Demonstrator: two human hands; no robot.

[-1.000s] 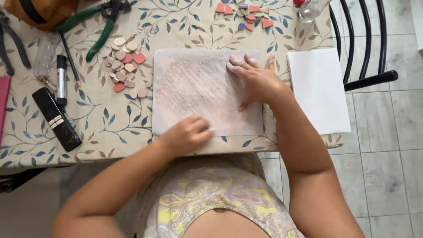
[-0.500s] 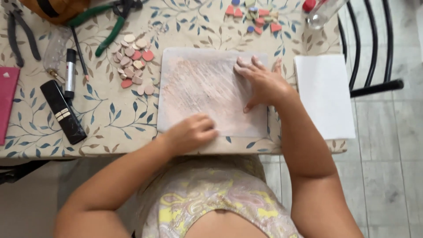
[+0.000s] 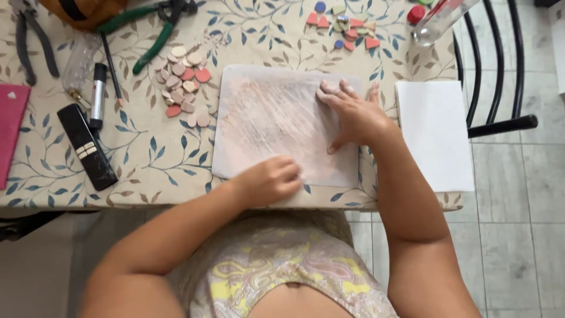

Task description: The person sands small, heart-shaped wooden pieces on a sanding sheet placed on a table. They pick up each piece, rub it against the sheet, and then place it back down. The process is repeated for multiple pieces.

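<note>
A rectangular white board (image 3: 265,118), smeared with pinkish streaks, lies flat on the table with the leaf-patterned cloth (image 3: 153,159). My right hand (image 3: 350,115) rests palm down on the board's far right part, fingers spread. My left hand (image 3: 268,181) sits with curled fingers on the board's near edge; nothing shows between the fingers. A heap of small pink and cream flat pieces (image 3: 182,82) lies just left of the board. More red, blue and green pieces (image 3: 344,26) lie beyond its far edge.
A white sheet (image 3: 432,132) lies right of the board at the table's edge. Green-handled pliers (image 3: 150,29), grey pliers (image 3: 32,38), a black-and-white marker (image 3: 98,94) and a long black box (image 3: 87,147) are on the left. A clear bottle (image 3: 435,17) and a black chair (image 3: 500,88) are at the right.
The view has shifted a little. Both hands stay in about the same places on the board.
</note>
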